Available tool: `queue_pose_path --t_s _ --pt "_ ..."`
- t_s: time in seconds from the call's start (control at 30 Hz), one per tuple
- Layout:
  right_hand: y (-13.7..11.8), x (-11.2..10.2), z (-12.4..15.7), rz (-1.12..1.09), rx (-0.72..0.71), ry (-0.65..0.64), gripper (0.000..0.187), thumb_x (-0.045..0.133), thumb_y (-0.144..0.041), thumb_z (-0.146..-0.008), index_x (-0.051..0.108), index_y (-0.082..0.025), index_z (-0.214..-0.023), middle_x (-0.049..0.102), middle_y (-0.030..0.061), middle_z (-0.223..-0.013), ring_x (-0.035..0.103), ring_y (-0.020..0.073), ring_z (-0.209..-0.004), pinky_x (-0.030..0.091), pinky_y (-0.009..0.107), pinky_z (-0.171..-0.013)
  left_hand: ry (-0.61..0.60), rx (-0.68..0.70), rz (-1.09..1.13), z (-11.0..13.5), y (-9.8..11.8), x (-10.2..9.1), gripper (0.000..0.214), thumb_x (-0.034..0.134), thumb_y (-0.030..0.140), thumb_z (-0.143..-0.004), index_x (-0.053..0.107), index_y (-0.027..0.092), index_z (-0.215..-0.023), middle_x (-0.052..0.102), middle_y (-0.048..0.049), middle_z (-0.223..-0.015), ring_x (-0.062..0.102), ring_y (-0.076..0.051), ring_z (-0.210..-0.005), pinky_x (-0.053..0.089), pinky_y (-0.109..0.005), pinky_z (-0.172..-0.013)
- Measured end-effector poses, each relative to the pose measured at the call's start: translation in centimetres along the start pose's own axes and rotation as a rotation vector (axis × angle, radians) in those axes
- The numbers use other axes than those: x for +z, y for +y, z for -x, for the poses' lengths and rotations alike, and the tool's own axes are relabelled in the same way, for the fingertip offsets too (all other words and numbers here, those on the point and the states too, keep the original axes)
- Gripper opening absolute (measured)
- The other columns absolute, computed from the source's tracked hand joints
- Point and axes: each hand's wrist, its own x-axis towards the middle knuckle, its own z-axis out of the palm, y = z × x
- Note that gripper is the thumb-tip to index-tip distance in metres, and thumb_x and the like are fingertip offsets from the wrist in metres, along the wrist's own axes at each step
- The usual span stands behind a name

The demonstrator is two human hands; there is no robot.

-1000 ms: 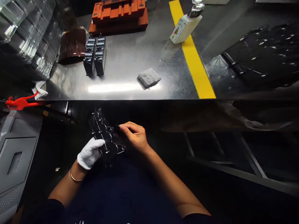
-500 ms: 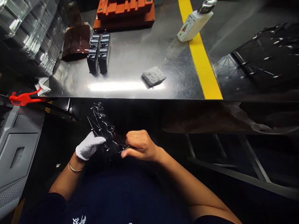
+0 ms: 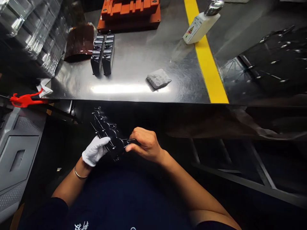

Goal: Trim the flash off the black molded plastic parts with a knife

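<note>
My left hand (image 3: 95, 151), in a white glove, is closed around the lower end of a black moulded part (image 3: 110, 131) with a scalloped edge, ribs and small round lugs. The part is tilted and held in front of my body, below the table edge. My bare right hand (image 3: 145, 143) is closed in a pinch on a thin, blade-like tool (image 3: 132, 140). Its tip is by a lug on the right side of the part; most of the tool is hidden by my fingers, so its exact kind is unclear.
On the metal table (image 3: 129, 60) stand two black moulded parts (image 3: 108, 54), a folded grey cloth (image 3: 158, 78), a white bottle (image 3: 200, 28) and an orange fixture (image 3: 129, 19). A red air gun (image 3: 25, 100) hangs at the left edge, above a grey crate (image 3: 18, 159). More black parts (image 3: 271, 60) lie right.
My right hand has moved slightly up with the tool, along the part's edge. My left hand and the part have shifted a little to the right, and the part has turned slightly.
</note>
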Motion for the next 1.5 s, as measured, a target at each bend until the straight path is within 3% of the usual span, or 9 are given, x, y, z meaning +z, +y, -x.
queue_pose_path --t_s 0.1,0.33,0.5,0.77,1.03,1.3,1.43,1.5 --pt "-0.1 0.0 0.1 0.05 -0.022 -0.05 0.051 0.049 -0.053 -0.093 0.047 -0.019 -0.055 0.046 -0.0005 -0.051 0.038 0.0101 -0.049 0.026 0.027 -0.047 -0.008 0.019 -0.035 -0.1 -0.1 -0.3 0.045 0.079 0.019 -0.068 0.068 0.016 -0.111 0.074 -0.0051 -0.092 0.069 -0.019 -0.08 0.053 -0.031 -0.076" --pt "-0.5 -0.8 -0.5 -0.206 0.012 -0.161 0.049 0.055 -0.061 -0.085 0.049 -0.02 -0.061 0.045 -0.0025 -0.053 0.039 0.0095 -0.05 0.031 0.025 -0.048 -0.202 0.073 -0.199 -0.1 0.8 -0.5 0.038 0.078 0.023 -0.068 0.071 0.013 -0.104 0.074 -0.0105 -0.1 0.07 -0.027 -0.091 0.053 -0.035 -0.082" --pt "-0.9 -1.1 -0.7 -0.238 0.004 -0.239 0.051 0.057 -0.054 -0.088 0.041 -0.019 -0.053 0.04 -0.0038 -0.05 0.035 0.0083 -0.047 0.026 0.025 -0.046 -0.211 0.095 -0.25 -0.2 1.1 -0.5 0.04 0.078 0.022 -0.068 0.071 0.015 -0.107 0.074 -0.0099 -0.101 0.069 -0.028 -0.095 0.053 -0.036 -0.085" --pt "-0.6 -0.9 -0.4 -0.107 0.022 -0.165 0.052 0.054 -0.062 -0.085 0.048 -0.019 -0.056 0.044 -0.0023 -0.051 0.039 0.0091 -0.048 0.028 0.025 -0.047 -0.208 0.073 -0.188 -0.1 0.8 -0.7 0.037 0.077 0.021 -0.07 0.07 0.014 -0.105 0.074 -0.0092 -0.1 0.071 -0.025 -0.088 0.055 -0.032 -0.08" --pt "-0.2 -0.6 0.5 -0.007 0.009 -0.096 0.052 0.052 -0.06 -0.087 0.05 -0.019 -0.055 0.046 -0.0009 -0.051 0.04 0.0099 -0.049 0.028 0.026 -0.047 -0.029 0.005 -0.05 0.1 -0.3 -0.5 0.047 0.082 0.019 -0.063 0.069 0.016 -0.109 0.075 -0.0053 -0.088 0.07 -0.02 -0.078 0.054 -0.03 -0.072" --pt "-0.4 -0.3 0.3 0.029 0.069 -0.051 0.053 0.048 -0.058 -0.091 0.049 -0.019 -0.055 0.046 -0.0001 -0.052 0.04 0.0106 -0.05 0.029 0.027 -0.048 -0.031 -0.012 0.001 -0.3 -1.2 -0.5 0.034 0.079 0.022 -0.069 0.071 0.015 -0.102 0.074 -0.0065 -0.094 0.069 -0.022 -0.083 0.051 -0.036 -0.083" --pt "-0.3 -0.5 0.3 -0.155 0.054 -0.076 0.048 0.049 -0.049 -0.094 0.051 -0.019 -0.056 0.047 -0.0011 -0.051 0.042 0.0096 -0.048 0.031 0.026 -0.047 -0.101 -0.019 0.025 -0.1 -0.3 -0.4 0.033 0.076 0.029 -0.074 0.07 0.012 -0.102 0.074 -0.0087 -0.097 0.07 -0.023 -0.088 0.051 -0.036 -0.089" --pt "0.1 -0.9 0.2 -0.268 0.115 0.02 0.038 0.054 -0.045 -0.093 0.058 -0.019 -0.065 0.053 -0.0002 -0.055 0.048 0.0107 -0.051 0.037 0.025 -0.049 -0.123 -0.069 0.069 0.1 0.5 -0.6 0.029 0.072 0.031 -0.077 0.07 0.013 -0.1 0.074 -0.0079 -0.09 0.07 -0.021 -0.082 0.054 -0.033 -0.082"
